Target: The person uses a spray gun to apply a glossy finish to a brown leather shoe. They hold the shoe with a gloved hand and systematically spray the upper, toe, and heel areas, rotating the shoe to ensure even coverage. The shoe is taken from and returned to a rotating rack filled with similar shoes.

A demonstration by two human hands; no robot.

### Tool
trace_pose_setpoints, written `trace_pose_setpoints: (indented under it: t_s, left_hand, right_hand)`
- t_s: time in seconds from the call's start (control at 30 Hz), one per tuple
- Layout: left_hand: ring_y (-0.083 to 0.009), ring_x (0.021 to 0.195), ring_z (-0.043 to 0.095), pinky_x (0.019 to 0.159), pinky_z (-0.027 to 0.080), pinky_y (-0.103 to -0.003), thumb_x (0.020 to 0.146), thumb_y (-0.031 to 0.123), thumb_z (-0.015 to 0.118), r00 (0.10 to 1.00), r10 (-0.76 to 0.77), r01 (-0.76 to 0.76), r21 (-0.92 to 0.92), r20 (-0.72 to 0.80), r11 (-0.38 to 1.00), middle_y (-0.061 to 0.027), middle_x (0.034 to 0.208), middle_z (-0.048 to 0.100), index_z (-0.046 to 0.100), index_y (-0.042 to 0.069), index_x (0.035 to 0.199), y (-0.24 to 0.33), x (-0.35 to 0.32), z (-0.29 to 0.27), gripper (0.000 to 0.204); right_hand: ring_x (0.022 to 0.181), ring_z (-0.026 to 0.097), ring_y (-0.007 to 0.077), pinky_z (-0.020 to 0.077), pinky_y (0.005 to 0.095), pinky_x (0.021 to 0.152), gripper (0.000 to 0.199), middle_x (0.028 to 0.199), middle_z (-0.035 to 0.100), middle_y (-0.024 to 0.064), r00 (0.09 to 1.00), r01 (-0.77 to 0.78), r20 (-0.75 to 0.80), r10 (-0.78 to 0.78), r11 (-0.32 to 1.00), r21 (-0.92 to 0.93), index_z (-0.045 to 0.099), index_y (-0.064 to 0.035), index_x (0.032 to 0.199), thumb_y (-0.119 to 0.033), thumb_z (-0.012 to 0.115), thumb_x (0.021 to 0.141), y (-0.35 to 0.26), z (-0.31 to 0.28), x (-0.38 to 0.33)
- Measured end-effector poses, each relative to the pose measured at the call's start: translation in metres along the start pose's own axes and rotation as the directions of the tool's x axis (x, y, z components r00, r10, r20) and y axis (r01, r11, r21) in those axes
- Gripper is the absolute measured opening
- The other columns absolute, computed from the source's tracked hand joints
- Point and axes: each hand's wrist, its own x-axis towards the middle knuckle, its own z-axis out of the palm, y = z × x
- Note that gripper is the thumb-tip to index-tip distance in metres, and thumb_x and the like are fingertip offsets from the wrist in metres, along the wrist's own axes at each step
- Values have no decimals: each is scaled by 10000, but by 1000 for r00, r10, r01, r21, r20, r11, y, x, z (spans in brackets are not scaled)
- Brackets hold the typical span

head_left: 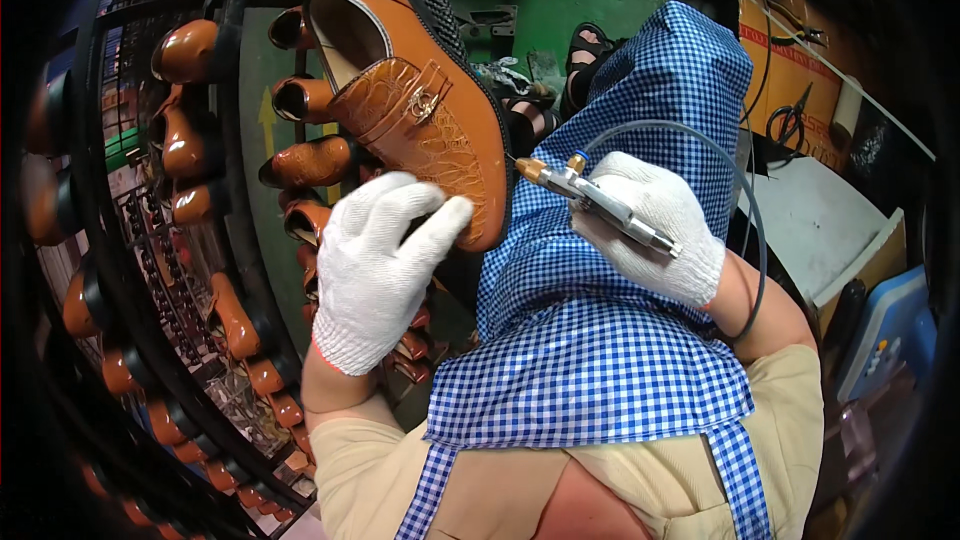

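The gloved left hand (pixel 372 255) rests on the toe of a brown shoe (pixel 455 155); whether it bears the weight is hard to tell. The gloved right hand (pixel 645 225) grips a tool (pixel 605 208), its thin tip just beside the sole's edge. A checked apron (pixel 590 390) covers the lap. More shoes (pixel 188 52) line a rack (pixel 236 90) at left; pliers (pixel 798 36) and scissors (pixel 790 122) show upper right.

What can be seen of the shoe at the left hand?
The shoe is a glossy orange-brown loafer, seemingly leather, with a scaly front, strap, metal ornament, pale lining and dark sole edge. Tilted, its toe points down the picture. The left hand, white-gloved, holds the toe; the metal tool's tip is near the sole edge, contact unclear.
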Motion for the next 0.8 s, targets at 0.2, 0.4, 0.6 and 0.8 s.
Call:
trace_pose_setpoints:
  t_s: [0.2, 0.4, 0.6, 0.8]
  left_hand:
    - [-270, 1341, 603, 1167, 455, -493, 746, 196, 789, 939, 281, -313, 152, 197, 938, -38, 1357, 678, 718, 144, 1231, -8, 51, -12, 493]
    - [-274, 1334, 604, 1189, 436, -505, 661, 234, 859, 945, 264, -279, 58, 194, 958, -60, 1336, 678, 706, 124, 1256, -9, 82, -8, 624]
    - [-343, 1260, 632, 1147, 467, -510, 705, 214, 887, 978, 198, -200, 18, 66, 980, -114, 1309, 669, 657, 79, 1309, -8, 102, -1, 660]
    - [-388, 1150, 657, 984, 542, -468, 825, 254, 847, 995, 83, -80, 58, -46, 995, -170, 1267, 664, 639, 25, 1297, -9, 125, 3, 564]
  right_hand:
    - [732, 678, 301, 572, 386, 658, 135, 850, 647, 113, 999, -3, 41, 3, 1000, -9, 709, -66, 885, -176, 785, 868, 0, -20, -13]
    - [724, 662, 267, 563, 371, 647, 159, 857, 642, 99, 999, -8, -31, 6, 999, -51, 710, -68, 905, -186, 807, 863, 2, -30, -27]
    - [708, 653, 254, 554, 363, 628, 157, 839, 642, 91, 987, -47, -159, 27, 991, -122, 704, -68, 884, -180, 810, 851, 4, -37, -27]
    - [708, 661, 264, 552, 359, 624, 108, 820, 641, 94, 947, -39, -320, -13, 987, -156, 705, -66, 878, -142, 781, 878, 11, -36, -7]
